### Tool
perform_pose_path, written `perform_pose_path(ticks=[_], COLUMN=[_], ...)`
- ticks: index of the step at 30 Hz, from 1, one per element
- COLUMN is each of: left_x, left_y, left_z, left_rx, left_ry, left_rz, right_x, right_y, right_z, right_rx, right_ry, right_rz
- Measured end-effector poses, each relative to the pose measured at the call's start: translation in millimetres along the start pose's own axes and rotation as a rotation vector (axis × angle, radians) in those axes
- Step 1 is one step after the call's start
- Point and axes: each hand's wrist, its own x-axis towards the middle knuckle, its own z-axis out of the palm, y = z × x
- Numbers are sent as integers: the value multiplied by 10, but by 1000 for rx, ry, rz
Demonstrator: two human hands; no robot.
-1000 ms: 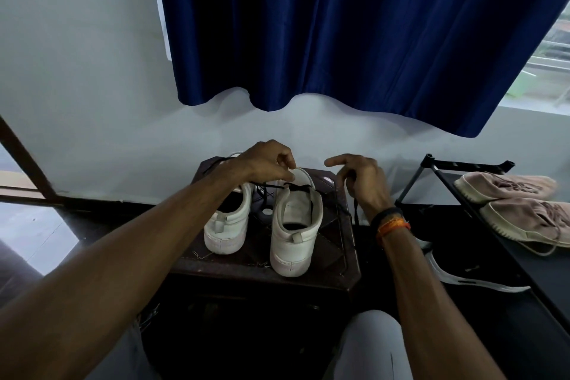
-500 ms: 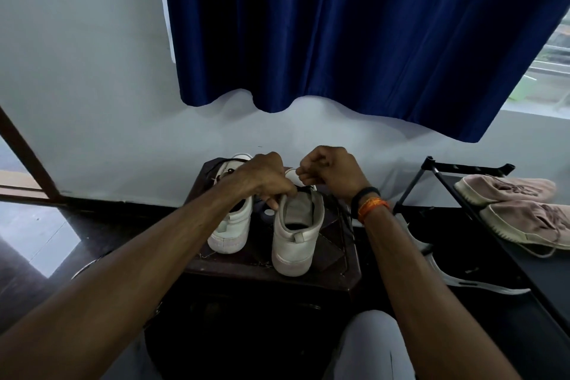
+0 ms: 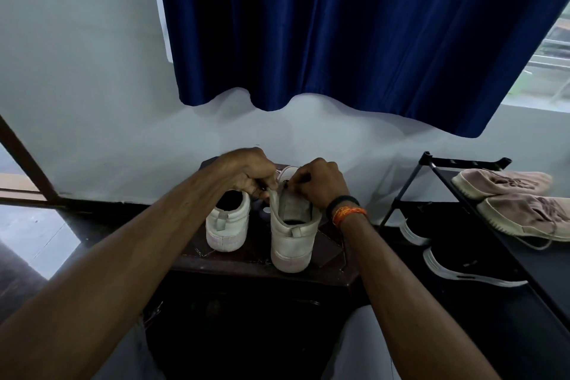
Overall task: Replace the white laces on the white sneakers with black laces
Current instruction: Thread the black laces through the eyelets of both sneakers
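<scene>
- Head view: both hands have closed in over the right white leather sneaker (image 3: 293, 237) on the dark wooden tabletop (image 3: 333, 268); a second ago the right hand (image 3: 320, 182) was apart, off to the side.
- Left hand (image 3: 249, 173) grip curled, pinching the tongue edge; right hand grip pinching a thin black lace (image 3: 288, 186) at the top eyelets.
- Left white leather sneaker (image 3: 228, 225) sits just beside, untouched.
- Judgement: lacing of right sneaker nearly done, tightening or tying next.
</scene>
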Motion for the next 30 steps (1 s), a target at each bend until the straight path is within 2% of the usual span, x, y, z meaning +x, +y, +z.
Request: perform_pose_path(ticks=[4, 12, 18, 22, 30], left_x=[8, 9, 40, 21, -8], left_y=[4, -20, -49, -57, -58], left_z=[-4, 10, 12, 9, 17], left_rx=[-3, -45, -64, -82, -81], left_ry=[3, 22, 29, 24, 39], left_rz=[-24, -39, -39, -27, -22], right_x=[-18, -69, -70, -103, -156], right_y=[-8, -21, -28, 5, 61], right_z=[26, 63, 37, 16, 53], right_rx=[12, 29, -29, 58, 208], right_ry=[-7, 97, 43, -4, 20], right_rz=[-7, -22, -52, -54, -65])
